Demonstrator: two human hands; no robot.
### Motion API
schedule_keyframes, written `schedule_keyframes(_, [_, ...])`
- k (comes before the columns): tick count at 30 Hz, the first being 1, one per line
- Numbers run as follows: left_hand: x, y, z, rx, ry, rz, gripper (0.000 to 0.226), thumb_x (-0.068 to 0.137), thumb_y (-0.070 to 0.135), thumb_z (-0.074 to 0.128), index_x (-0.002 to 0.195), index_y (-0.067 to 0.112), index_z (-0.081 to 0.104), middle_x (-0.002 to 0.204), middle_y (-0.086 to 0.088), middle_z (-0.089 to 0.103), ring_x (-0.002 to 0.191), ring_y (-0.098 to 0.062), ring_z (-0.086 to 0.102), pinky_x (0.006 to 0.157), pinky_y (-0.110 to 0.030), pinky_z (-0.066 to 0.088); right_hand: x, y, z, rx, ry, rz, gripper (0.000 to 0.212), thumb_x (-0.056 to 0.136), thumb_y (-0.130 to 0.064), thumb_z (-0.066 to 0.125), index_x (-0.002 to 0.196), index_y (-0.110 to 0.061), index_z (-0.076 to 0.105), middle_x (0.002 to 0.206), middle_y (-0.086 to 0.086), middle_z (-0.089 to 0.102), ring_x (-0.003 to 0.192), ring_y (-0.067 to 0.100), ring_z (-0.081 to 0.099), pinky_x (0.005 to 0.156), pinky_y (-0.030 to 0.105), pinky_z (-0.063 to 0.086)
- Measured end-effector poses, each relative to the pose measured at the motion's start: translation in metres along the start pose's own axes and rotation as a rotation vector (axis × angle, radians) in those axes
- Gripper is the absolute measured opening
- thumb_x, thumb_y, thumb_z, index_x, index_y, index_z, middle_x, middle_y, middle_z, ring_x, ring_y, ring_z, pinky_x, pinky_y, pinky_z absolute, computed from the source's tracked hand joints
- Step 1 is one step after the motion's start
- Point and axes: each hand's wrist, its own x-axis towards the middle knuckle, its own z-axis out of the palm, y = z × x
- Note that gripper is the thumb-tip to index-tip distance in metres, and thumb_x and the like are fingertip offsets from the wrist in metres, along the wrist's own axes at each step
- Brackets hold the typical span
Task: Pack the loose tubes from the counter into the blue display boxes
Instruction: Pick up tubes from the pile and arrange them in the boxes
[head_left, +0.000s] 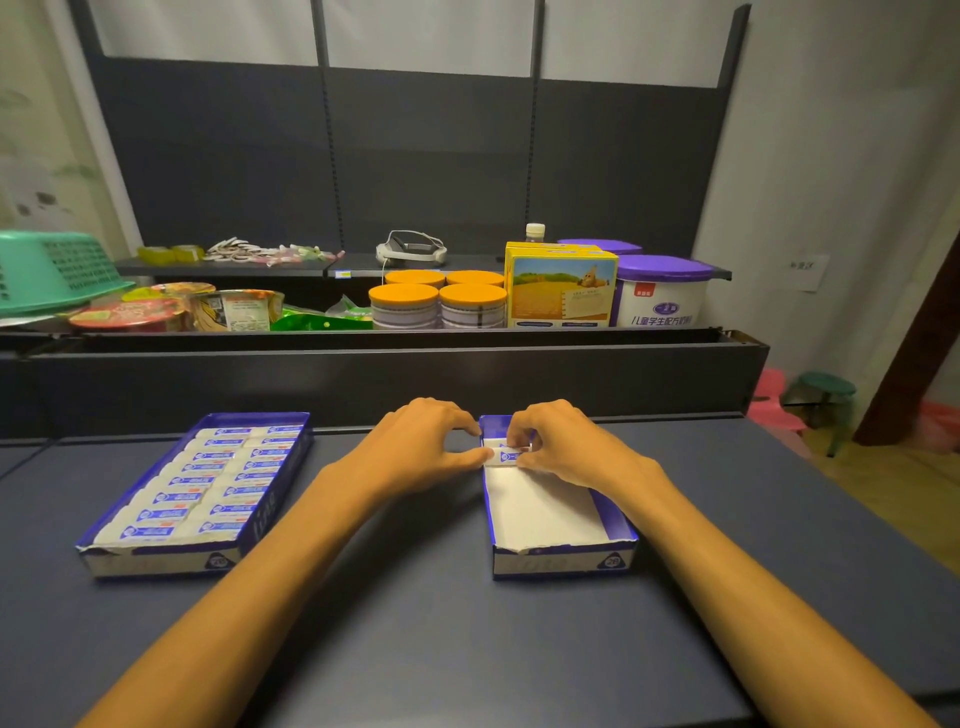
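Item: white tube (509, 456), held crosswise at the far end of the right blue display box (618, 525), its long axis running left to right across the box width. It is pinched at its left end by the left hand (426, 441) and at its right end by the right hand (561, 441), fingers curled; both hands are equally near. The rest of this box is seen bare. The left blue display box (270, 512) on the tabletop (415, 623) is filled with tubes in two columns.
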Motion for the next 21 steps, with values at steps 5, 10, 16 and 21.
schedule_keyframes(5, [0.000, 0.002, -0.001, 0.009, -0.008, -0.005, 0.045, 0.087, 0.057, 0.057, 0.121, 0.028, 0.063, 0.125, 0.007, 0.062, 0.111, -0.010, 0.055, 0.089, -0.035, 0.053, -0.001, 0.000, 0.000, 0.003, -0.009, 0.002, 0.022, 0.086, -0.025, 0.072, 0.107, -0.018, 0.066, 0.112, 0.002, 0.064, 0.093, 0.013, 0.057, 0.076, 0.022, 0.049])
schedule_keyframes(10, [-0.005, 0.002, -0.009, 0.008, -0.001, -0.018, 0.051, 0.087, 0.058, 0.055, 0.126, 0.026, 0.059, 0.127, 0.006, 0.060, 0.114, -0.009, 0.054, 0.089, -0.030, 0.050, -0.008, 0.000, -0.016, 0.016, 0.048, 0.006, 0.033, 0.086, -0.032, 0.072, 0.116, -0.023, 0.062, 0.112, -0.003, 0.064, 0.092, 0.010, 0.059, 0.078, 0.024, 0.052])
schedule_keyframes(16, [-0.024, -0.013, -0.027, 0.083, 0.079, -0.108, 0.054, 0.090, 0.053, 0.055, 0.136, 0.025, 0.050, 0.136, 0.004, 0.055, 0.124, -0.014, 0.050, 0.098, -0.034, 0.045, -0.020, 0.001, -0.035, 0.075, 0.173, 0.059, 0.037, 0.088, -0.034, 0.068, 0.123, -0.025, 0.057, 0.120, -0.004, 0.061, 0.100, 0.010, 0.058, 0.086, 0.030, 0.054])
schedule_keyframes(21, [-0.055, -0.025, -0.037, 0.136, 0.081, -0.184, 0.058, 0.090, 0.054, 0.054, 0.139, 0.025, 0.046, 0.139, 0.002, 0.052, 0.127, -0.016, 0.046, 0.101, -0.037, 0.044, -0.027, -0.017, -0.028, 0.050, 0.130, 0.032, 0.044, 0.089, -0.035, 0.067, 0.130, -0.027, 0.052, 0.131, -0.004, 0.054, 0.118, 0.012, 0.051, 0.097, 0.036, 0.049])
